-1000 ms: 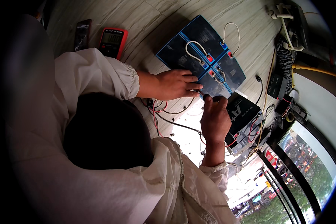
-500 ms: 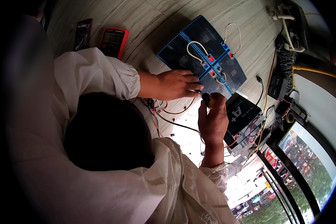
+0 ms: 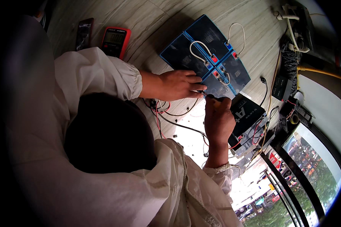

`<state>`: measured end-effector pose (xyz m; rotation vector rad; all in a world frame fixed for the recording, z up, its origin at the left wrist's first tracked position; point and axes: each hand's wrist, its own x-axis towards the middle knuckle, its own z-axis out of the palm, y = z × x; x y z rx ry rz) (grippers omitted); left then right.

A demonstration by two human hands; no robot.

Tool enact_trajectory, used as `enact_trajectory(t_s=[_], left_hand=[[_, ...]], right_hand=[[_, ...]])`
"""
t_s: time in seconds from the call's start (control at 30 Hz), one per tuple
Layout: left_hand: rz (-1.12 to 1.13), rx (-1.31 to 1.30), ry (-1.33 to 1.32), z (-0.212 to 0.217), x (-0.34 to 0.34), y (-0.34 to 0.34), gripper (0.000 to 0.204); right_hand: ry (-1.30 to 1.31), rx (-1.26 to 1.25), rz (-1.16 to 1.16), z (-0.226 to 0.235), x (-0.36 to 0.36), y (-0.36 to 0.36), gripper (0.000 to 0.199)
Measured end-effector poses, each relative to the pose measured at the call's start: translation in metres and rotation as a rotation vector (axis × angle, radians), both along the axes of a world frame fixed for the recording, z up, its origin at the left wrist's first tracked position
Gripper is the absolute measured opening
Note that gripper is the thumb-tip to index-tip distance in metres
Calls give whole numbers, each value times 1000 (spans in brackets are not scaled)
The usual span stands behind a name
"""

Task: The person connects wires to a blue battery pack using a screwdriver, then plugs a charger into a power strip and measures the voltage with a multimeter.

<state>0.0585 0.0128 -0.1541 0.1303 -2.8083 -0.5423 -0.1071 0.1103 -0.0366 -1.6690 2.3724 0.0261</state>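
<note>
My right hand (image 3: 219, 123) is closed around a screwdriver (image 3: 216, 102) with a dark and yellow handle. Its tip points at the near corner of a group of blue-edged black batteries (image 3: 204, 32), where my left fingertips are. My left hand (image 3: 181, 84) lies against that near edge, its fingers stretched out and slightly apart. What lies under these fingertips is hidden. On the battery tops are red and blue terminals, and short white cables (image 3: 196, 43) link some of them.
A red multimeter (image 3: 116, 42) and a dark flat object (image 3: 84, 34) lie on the floor at the upper left. Black and red leads (image 3: 166, 117) trail near my left wrist. Another black battery (image 3: 243, 113) stands right of my right hand. A glass door (image 3: 307, 166) is at the lower right.
My right hand has shifted slightly right and turned, with the screwdriver in its grip. The left hand stays nearly in place against the battery.
</note>
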Motion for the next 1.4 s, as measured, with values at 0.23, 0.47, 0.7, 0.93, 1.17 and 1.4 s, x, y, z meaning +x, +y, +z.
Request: enact_trajectory(t_s=[0.23,0.47,0.7,0.93,1.17,1.4], left_hand=[[0,-25,1,0,0,0,47],[-11,-19,9,0,0,-2,48],[2,-5,31,-1,1,0,47],[5,-29,-24,3,1,-2,47],[13,-9,2,-1,2,0,45],[2,14,24,0,2,-2,41]], right_hand=[[-134,-214,99,-9,-8,1,39],[10,-52,-46,-3,2,-1,36],[-241,-105,84,2,0,-1,36],[-185,63,-243,1,3,-5,37],[-391,-205,137,-4,-7,5,37],[16,25,-54,0,7,-8,40]])
